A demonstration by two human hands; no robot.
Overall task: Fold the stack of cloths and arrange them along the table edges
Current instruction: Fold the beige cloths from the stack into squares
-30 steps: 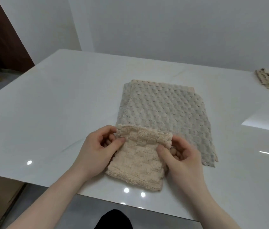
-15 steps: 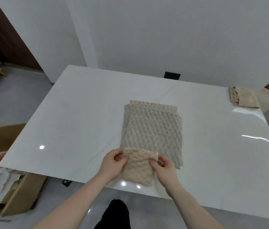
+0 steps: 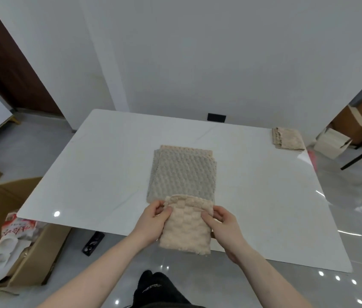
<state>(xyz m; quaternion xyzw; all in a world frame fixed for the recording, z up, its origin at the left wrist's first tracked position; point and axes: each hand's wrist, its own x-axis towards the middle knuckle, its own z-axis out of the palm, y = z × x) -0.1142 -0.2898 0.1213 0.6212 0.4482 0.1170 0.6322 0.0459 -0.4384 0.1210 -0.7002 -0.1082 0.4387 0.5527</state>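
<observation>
The folded beige cloth (image 3: 185,227) has been lifted off the white bench (image 3: 100,165) since a second ago, when it lay flat at the near edge; it is now held up, its lower end hanging past that edge. The left hand (image 3: 152,221) is pinched on its upper left corner and the right hand (image 3: 224,227) on its upper right, fingers curled into the fabric on both sides. The fold is judged complete, so carrying to an edge is likely the step in hand. The stack of unfolded grey-beige cloths (image 3: 182,174) is left in the middle of the bench, just beyond the held cloth, so much of the task remains. One folded cloth (image 3: 288,141) is already placed at the far right corner. The bench surface toward the edges is not obstructed by anything seen. An open cardboard box (image 3: 17,234) with packets is seen on the floor at the left, and a dark flat object (image 3: 93,243) lies under the near edge
</observation>
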